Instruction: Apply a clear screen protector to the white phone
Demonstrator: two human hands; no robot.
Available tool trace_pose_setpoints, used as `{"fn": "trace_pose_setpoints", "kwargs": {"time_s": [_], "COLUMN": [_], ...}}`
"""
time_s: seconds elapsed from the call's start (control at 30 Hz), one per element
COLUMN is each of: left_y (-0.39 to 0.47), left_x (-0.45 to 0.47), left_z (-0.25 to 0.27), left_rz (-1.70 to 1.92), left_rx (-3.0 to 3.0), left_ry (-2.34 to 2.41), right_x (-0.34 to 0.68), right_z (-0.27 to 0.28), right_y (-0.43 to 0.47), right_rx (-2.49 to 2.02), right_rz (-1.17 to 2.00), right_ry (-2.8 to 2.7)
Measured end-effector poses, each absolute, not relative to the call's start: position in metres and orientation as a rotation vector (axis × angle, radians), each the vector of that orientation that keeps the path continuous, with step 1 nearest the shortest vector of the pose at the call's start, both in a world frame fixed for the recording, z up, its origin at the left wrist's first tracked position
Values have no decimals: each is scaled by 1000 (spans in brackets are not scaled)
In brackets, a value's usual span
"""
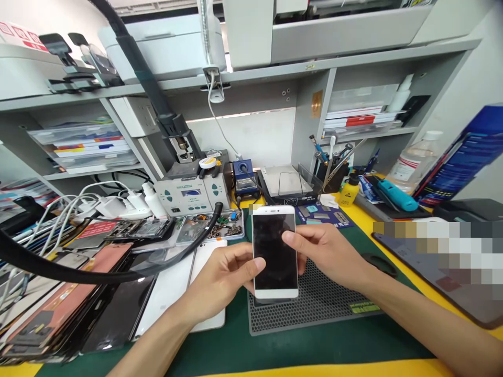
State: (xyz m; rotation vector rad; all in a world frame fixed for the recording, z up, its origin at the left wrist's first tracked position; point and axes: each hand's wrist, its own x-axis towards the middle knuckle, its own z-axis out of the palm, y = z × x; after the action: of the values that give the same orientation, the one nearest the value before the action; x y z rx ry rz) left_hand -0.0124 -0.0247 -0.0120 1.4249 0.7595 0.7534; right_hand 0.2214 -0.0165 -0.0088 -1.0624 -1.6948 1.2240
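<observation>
A white-framed smartphone (pixel 275 254) with a dark screen is held upright between both hands, its front facing me. My left hand (pixel 233 269) grips the lower left edge, the thumb lying over the screen's border. On the other side, my right hand (pixel 322 248) holds the right edge, its thumb on the glass near the upper right. The fingers behind the phone are mostly hidden. Below and behind it lies a grey honeycomb-patterned mat (pixel 314 314) on the green work mat (pixel 243 348).
At left are stacked phone parts (pixel 90 293), white tablet-like panels (pixel 168 293) and a black hose (pixel 118 276). A rework station (pixel 190 193) and a parts tray (pixel 236 230) stand behind. A yellow bottle (pixel 349 191) and a large dark tablet-like device (pixel 436 277) are at right.
</observation>
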Motion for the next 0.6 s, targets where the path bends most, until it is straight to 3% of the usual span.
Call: {"fn": "trace_pose_setpoints", "kwargs": {"time_s": [0.6], "left_y": [-26], "left_x": [-11], "left_z": [-11], "left_rz": [739], "left_rx": [1424], "left_ry": [738], "right_x": [221], "right_z": [-12], "right_y": [-19], "right_rx": [-1025], "right_rz": [1275], "right_ry": [-1644]}}
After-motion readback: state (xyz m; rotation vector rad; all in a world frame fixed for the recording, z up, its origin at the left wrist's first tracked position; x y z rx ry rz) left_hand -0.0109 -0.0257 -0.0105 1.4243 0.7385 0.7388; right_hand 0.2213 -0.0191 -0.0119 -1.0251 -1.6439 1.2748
